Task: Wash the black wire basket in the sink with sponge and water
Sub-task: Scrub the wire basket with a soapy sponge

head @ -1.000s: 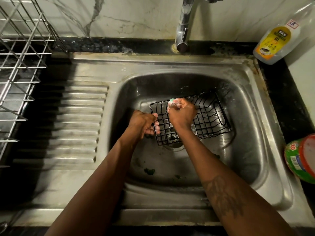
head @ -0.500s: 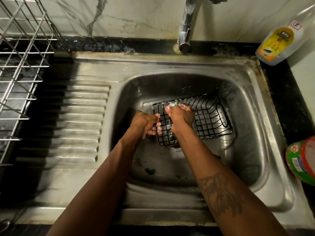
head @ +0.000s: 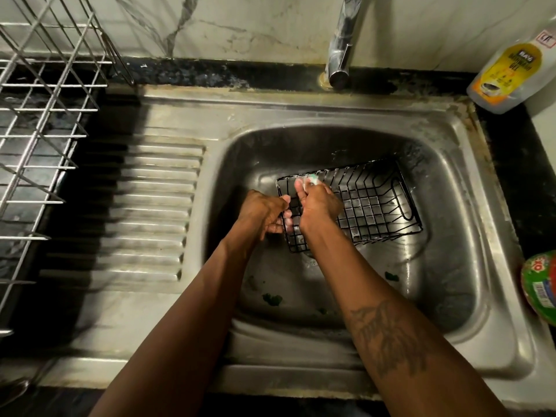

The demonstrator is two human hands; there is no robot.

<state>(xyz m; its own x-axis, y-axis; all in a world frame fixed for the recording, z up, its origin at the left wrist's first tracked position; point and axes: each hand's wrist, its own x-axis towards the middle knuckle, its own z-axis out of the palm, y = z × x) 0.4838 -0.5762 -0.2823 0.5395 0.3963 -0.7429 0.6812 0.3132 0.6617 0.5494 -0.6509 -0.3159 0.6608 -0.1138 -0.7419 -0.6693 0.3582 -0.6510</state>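
left hand (head: pixel 264 210) grip clasping black wire basket (head: pixel 376 206), 9 o'clock end | right hand (head: pixel 319 203) grip pinching sponge (head: pixel 311 179) | possible risk: wet wire slipping, basket skidding

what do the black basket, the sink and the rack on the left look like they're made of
Black wire basket: thin metal rods, seemingly coated black, slightly glossy; they glint under the light.
Sink: stainless steel by its look, brushed grey sheen with blurred reflections and stains.
Dish rack: bare silvery wire, bright highlights, probably chromed or stainless.
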